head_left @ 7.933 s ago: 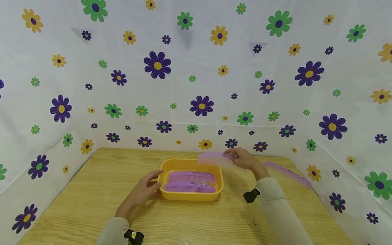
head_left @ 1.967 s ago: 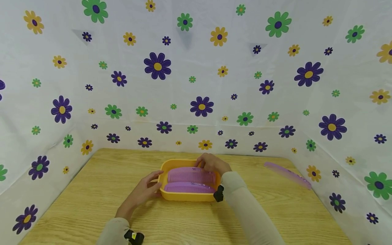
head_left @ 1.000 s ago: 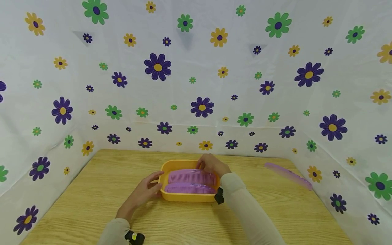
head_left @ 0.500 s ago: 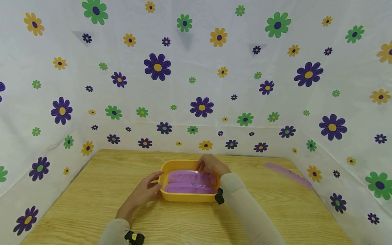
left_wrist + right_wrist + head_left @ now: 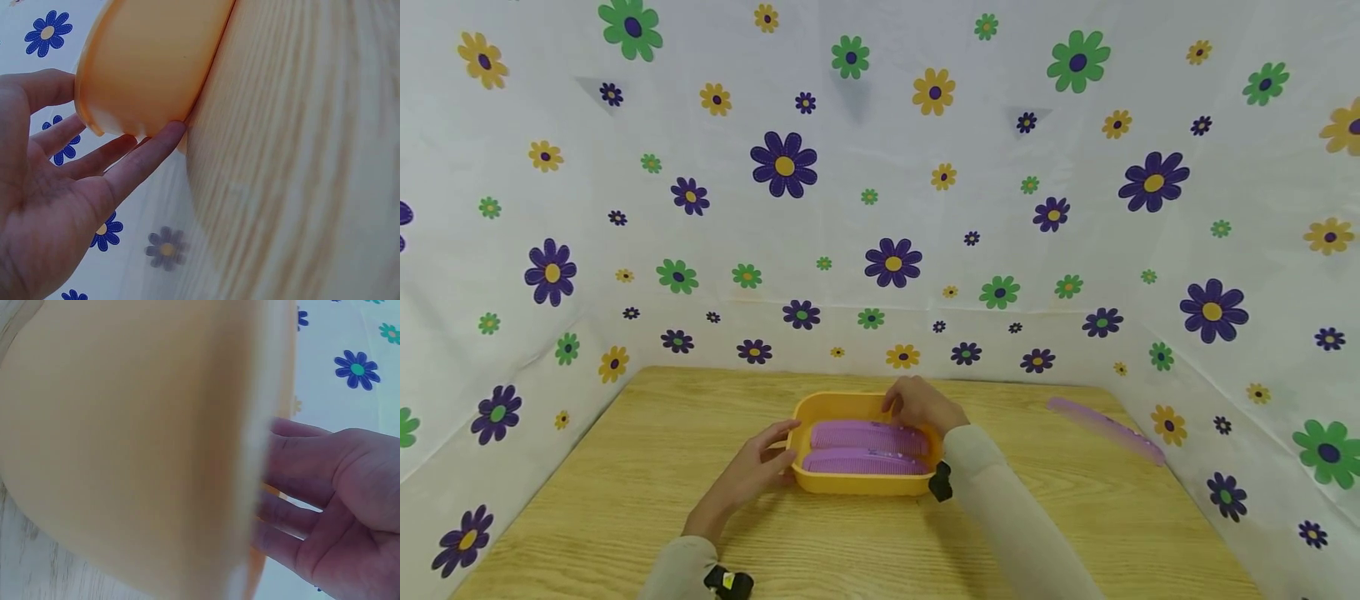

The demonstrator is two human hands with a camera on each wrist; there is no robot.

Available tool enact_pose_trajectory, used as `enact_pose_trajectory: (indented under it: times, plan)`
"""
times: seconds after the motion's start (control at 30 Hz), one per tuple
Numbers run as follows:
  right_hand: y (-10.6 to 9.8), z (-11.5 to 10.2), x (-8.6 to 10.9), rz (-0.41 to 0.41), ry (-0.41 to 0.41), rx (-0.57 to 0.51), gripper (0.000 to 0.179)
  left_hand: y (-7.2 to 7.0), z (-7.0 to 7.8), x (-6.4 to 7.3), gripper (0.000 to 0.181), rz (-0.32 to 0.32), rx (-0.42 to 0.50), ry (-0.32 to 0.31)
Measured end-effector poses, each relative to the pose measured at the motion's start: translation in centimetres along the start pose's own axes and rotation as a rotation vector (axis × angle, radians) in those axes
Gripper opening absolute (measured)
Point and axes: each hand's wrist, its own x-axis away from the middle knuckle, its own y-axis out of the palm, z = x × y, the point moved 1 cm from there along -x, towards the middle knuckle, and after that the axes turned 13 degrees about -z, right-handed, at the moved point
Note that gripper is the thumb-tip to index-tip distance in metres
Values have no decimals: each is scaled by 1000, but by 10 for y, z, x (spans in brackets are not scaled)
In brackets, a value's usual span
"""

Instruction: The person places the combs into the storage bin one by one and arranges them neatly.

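A yellow plastic tub [image 5: 865, 483] stands mid-table with purple combs inside. One comb [image 5: 865, 463] lies along its near side. Another comb [image 5: 842, 435] lies behind it, and my right hand [image 5: 925, 404] reaches over the far right rim and pinches this comb near its right end; the fingertips are partly hidden. In the right wrist view the tub wall hides those fingertips. My left hand [image 5: 756, 458] touches the tub's left end with nearly straight fingers, also seen in the left wrist view on the tub wall [image 5: 150, 69]. Whether more combs lie stacked underneath I cannot tell.
A further purple comb [image 5: 1105, 429] lies slantwise on the wooden table [image 5: 850, 542], toward the right edge. White flower-print sheeting [image 5: 880, 208] rises behind the table and at both sides.
Earlier my right hand held a comb in the air right of the tub. It brought that comb into the tub, and the comb has since sunk slightly lower. The left hand has stayed put.
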Motion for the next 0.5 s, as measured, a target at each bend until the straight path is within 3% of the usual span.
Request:
enact_pose_trajectory:
  times: [0.23, 0.5]
  plan:
    - [-8, 3, 5, 30, -48, -20, 23, -1, 0, 0, 53, -1, 2, 4]
    - [-23, 21, 24, 61, -87, -50, 25, -1, 1, 0, 54, -6, 7, 2]
